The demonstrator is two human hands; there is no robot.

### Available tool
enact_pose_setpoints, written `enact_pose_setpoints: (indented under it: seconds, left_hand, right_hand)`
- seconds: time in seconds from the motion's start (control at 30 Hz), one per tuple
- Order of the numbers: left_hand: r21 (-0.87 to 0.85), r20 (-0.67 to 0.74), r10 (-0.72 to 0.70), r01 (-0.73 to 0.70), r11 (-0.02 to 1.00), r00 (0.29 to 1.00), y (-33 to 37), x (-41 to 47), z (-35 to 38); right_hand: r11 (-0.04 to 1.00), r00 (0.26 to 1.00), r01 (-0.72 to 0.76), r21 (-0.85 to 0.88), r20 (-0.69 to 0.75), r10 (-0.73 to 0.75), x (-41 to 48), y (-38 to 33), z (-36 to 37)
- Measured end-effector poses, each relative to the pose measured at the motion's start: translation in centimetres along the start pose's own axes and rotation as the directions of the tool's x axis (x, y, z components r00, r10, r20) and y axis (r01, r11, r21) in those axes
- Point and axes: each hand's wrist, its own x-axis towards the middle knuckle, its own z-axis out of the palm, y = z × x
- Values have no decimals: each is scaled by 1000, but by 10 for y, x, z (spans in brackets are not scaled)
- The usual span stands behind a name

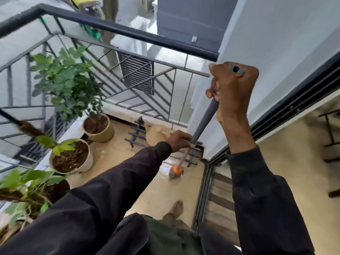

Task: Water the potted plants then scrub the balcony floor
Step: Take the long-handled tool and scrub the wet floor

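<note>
Right hand (233,89) nearest: fist wrapped tight round the top end of the grey handle (206,118). Left hand (179,140) lower down, fingers curled round the shaft. Brush head (176,172), orange collar, sits on the balcony floor (147,190) near the corner by the door track (206,190); tiles there look wet. A foot (176,208) stands just behind. Potted plants (71,157) line the railing (128,32), soil dark, apart from the head. Judgement: watering probably done, scrubbing in hand. The next move calls for downward pressure through both hands and strokes across the floor, keeping clear of the pots.
</note>
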Motion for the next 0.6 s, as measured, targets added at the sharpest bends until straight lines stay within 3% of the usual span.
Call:
enact_pose_setpoints:
  seconds: [0.23,0.6]
  left_hand:
    - [-59,147,6,2,998,989,53,107,66]
    - [99,241,14,-39,994,971,77,231,117]
  right_hand:
    - [997,988,-56,-55,-146,47,79,25,-84]
    - [994,941,-84,-68,-335,56,149,79,-150]
